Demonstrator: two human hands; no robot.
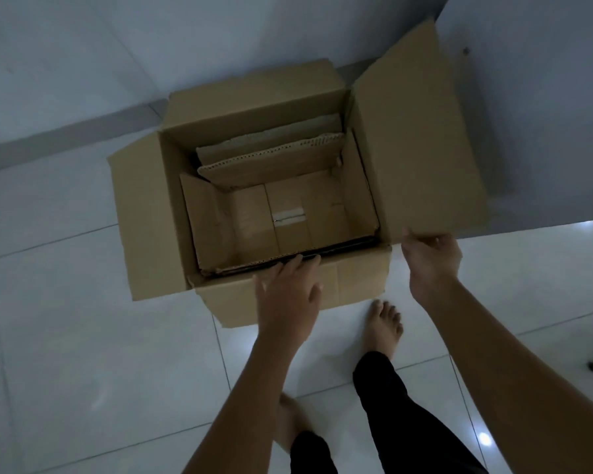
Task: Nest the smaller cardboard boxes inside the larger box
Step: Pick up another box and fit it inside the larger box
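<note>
Cardboard small box (281,217) sits inside big box (144,213); right hand (430,258) pinches flap (418,145), left hand (288,289) open; better fold flaps slowly.

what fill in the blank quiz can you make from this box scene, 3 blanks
1. The smaller box sits ____ the large box.
2. The right hand grips the edge of a ____.
3. The left hand rests on the box's ____ wall.

Missing words: inside; flap; near
</note>
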